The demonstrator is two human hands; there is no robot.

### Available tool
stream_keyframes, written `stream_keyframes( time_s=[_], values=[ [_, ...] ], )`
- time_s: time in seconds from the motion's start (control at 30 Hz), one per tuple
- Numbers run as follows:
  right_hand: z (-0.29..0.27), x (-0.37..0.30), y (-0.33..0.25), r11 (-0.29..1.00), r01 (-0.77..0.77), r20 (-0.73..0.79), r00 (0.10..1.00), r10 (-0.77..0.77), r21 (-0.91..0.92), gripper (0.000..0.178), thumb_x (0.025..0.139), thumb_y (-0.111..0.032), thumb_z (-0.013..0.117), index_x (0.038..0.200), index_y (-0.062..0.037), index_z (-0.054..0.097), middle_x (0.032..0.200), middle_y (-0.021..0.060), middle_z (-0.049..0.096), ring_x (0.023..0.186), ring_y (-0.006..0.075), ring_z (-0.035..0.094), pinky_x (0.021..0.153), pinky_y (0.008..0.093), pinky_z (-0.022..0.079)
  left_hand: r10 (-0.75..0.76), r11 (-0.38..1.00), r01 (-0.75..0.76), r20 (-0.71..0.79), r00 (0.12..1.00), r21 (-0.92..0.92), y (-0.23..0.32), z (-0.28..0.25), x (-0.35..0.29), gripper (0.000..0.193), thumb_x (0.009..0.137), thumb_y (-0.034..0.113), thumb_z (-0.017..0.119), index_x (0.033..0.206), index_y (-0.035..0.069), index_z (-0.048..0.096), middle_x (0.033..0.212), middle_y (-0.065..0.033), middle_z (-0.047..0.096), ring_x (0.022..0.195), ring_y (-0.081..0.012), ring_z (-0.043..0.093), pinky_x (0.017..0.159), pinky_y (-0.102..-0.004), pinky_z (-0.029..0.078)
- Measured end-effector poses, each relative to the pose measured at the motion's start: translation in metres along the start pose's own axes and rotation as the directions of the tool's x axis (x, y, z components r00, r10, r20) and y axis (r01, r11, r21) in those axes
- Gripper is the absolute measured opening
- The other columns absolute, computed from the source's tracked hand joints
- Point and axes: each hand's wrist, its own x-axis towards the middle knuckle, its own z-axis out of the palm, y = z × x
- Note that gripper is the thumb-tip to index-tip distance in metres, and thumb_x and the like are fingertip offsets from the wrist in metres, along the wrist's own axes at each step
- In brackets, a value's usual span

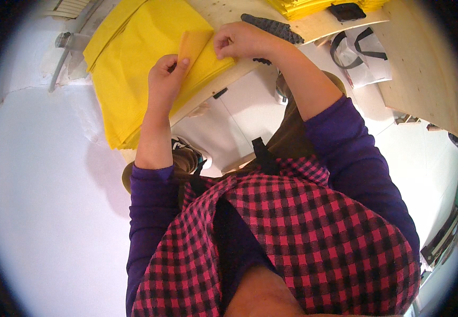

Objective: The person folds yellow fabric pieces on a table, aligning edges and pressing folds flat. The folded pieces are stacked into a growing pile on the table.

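Observation:
A stack of yellow cloth [134, 68] lies on the pale wooden table at the upper left. One corner of the top piece is turned up into a narrow folded flap [194, 45]. My left hand [166, 76] is closed on this flap, its thumb pressed along the fold. Just right of it, at the cloth's edge, my right hand [242, 41] has its fingers curled together in a pinch; whatever is between them is too small or hidden to see. Beside my right wrist lies a dark grey ribbed object [274, 27], partly covered by that hand.
More folded yellow cloth [313, 8] is piled at the far edge, with a small black tray-like item [347, 11] by it. A white bag with black handles [364, 55] stands beyond my right forearm. A wooden panel [430, 68] rises at the right.

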Motion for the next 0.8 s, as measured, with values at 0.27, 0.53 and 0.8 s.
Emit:
stream_keyframes(
  time_s=[0.27, 0.53, 0.8],
  values=[
    [-0.008, 0.004, -0.014, 0.987, 0.148, -0.108, 0.982, -0.153, -0.058, 0.021, 0.075, -0.025, 0.068, 0.085, -0.0066, 0.065, 0.085, 0.0097, 0.064, 0.081, 0.025, 0.061, 0.073, 0.036, 0.048, -0.007, 0.999, 0.006, 0.022, 1.0, 0.052, 0.005, -0.001, -0.001, 0.024, 0.084, 0.021, 0.068, 0.089, -0.002, 0.065, 0.081, -0.003, 0.06, 0.073, -0.011, 0.054, 0.068, -0.0243, 0.045],
    [-0.002, 0.018, -0.021, 0.98, 0.173, -0.241, 0.951, -0.192, -0.098, 0.025, 0.075, -0.022, 0.069, 0.095, -0.008, 0.063, 0.094, 0.0059, 0.059, 0.09, 0.0208, 0.056, 0.078, 0.0336, 0.044, 0.133, 0.979, -0.145, 0.085, 0.987, 0.145, 0.004, -0.003, -0.007, 0.02, 0.081, 0.011, 0.07, 0.095, -0.001, 0.063, 0.087, -0.0041, 0.059, 0.076, -0.0121, 0.055, 0.07, -0.0259, 0.046],
    [0.009, 0.022, -0.007, 0.987, 0.16, -0.267, 0.951, -0.158, -0.017, 0.063, 0.068, -0.013, 0.073, 0.127, -0.0124, 0.051, 0.108, 0.0061, 0.062, 0.1, 0.022, 0.058, 0.091, 0.032, 0.045, 0.202, 0.959, -0.209, 0.055, 0.978, 0.193, 0.005, -0.002, -0.008, 0.018, 0.083, 0.01, 0.067, 0.098, 0.0, 0.063, 0.089, -0.0035, 0.059, 0.076, -0.0108, 0.052, 0.068, -0.0237, 0.044]
  ],
)
